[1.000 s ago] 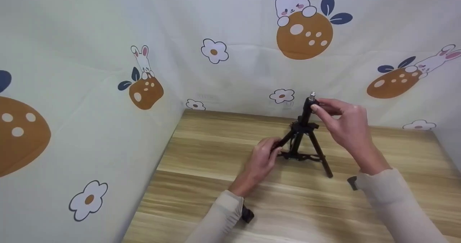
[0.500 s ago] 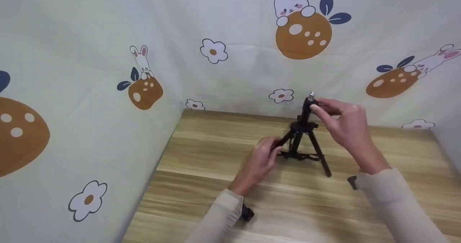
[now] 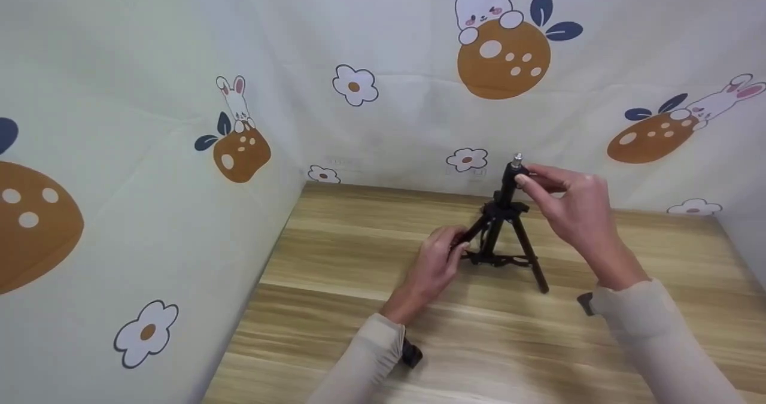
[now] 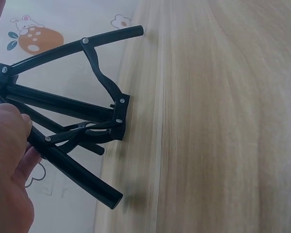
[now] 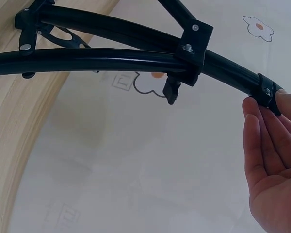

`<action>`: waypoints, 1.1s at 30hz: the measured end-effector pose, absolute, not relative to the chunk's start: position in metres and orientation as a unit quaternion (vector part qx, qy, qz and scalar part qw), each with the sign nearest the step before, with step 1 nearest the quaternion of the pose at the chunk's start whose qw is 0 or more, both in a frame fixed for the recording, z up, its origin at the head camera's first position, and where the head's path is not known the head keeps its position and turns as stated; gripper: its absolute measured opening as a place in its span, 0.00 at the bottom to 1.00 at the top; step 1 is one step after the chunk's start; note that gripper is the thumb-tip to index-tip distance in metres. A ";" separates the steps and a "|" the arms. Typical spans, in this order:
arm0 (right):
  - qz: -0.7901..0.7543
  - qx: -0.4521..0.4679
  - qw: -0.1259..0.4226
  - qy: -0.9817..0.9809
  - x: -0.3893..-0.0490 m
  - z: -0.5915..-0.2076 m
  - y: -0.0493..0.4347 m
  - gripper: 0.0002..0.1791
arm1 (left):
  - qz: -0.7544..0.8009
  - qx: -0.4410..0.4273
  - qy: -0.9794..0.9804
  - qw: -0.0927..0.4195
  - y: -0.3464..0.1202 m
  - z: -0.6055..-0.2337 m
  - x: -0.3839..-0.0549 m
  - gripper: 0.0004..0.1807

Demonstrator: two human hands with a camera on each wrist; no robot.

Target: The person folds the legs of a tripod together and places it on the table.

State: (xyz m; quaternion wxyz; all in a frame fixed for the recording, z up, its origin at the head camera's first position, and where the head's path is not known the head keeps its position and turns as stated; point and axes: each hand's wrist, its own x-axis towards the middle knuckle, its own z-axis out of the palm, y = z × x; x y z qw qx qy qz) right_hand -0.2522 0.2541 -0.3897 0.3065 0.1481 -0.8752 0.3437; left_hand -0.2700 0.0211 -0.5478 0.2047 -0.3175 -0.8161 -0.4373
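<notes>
A small black tripod stand (image 3: 493, 236) stands with its legs spread, a silver stud (image 3: 517, 161) at the top of its centre column. My left hand (image 3: 440, 260) grips the left leg, fingers and thumb around it below the hub. In the left wrist view the foot end of that leg (image 4: 89, 179) extends beyond the hand, close over the tabletop. Up at the column's top, my right hand (image 3: 577, 209) pinches the side of the black collar (image 5: 266, 91) between thumb and fingers. A small black knob (image 5: 171, 90) protrudes from the hub, apart from both hands.
The stand is over a wood-grain table (image 3: 335, 308). Behind it and on the left hang pale cloth walls (image 3: 395, 128) printed with rabbits, orange fruit and flowers. Black straps (image 3: 411, 353) show at both sleeve cuffs.
</notes>
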 end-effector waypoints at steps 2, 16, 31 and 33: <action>0.344 0.147 0.306 -0.875 -0.252 -0.390 0.254 0.15 | -0.438 -0.318 -0.816 0.203 0.021 -0.548 -0.270 0.11; 0.353 0.152 0.304 -0.872 -0.254 -0.391 0.253 0.14 | -0.437 -0.311 -0.821 0.196 0.022 -0.548 -0.270 0.11; 0.343 0.148 0.315 -0.872 -0.255 -0.392 0.257 0.15 | -0.442 -0.319 -0.810 0.215 0.025 -0.549 -0.271 0.12; 0.344 0.147 0.314 -0.873 -0.255 -0.392 0.257 0.15 | -0.444 -0.320 -0.809 0.215 0.025 -0.550 -0.272 0.12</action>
